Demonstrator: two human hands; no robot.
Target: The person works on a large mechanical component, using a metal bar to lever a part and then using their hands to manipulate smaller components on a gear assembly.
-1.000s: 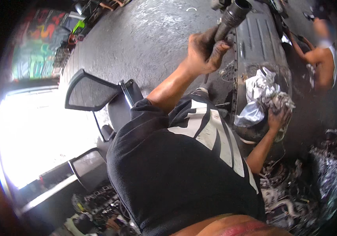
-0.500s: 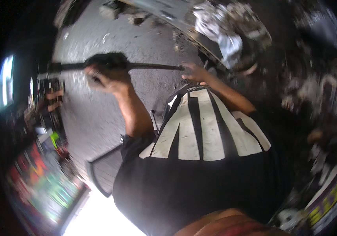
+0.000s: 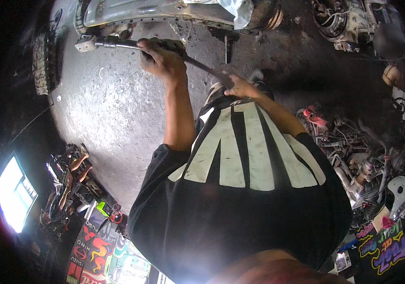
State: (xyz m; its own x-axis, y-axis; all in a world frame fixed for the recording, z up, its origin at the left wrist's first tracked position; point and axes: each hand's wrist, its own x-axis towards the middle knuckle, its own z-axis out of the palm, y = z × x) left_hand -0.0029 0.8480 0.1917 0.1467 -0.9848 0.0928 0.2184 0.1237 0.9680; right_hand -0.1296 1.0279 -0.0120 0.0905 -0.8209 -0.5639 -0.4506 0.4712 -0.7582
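Note:
A long metal bar [image 3: 202,66] slants across in front of my body, its left end higher than its right. At that left end sits a silvery block-shaped head [image 3: 86,43] on a thicker dark neck. My left hand [image 3: 164,59] is wrapped around the bar near its middle, and something dark covers part of the fingers; whether it is a rag or grease I cannot tell. Close to my waist, my right hand [image 3: 241,88] holds the lower end of the bar. The very tip is hidden by the fingers.
Beyond the bar lies a large metal vehicle part [image 3: 155,12] with a row of holes along its edge. A small tool [image 3: 226,49] lies on the grey floor [image 3: 117,109]. Piled metal parts [image 3: 353,165] stand at right, and a cluttered rack [image 3: 72,175] at left.
The view has turned and steadied. The bar has gone from nearly level to slanted, with my left hand farther out. Its block head now shows clearly. Both hands stay on the bar.

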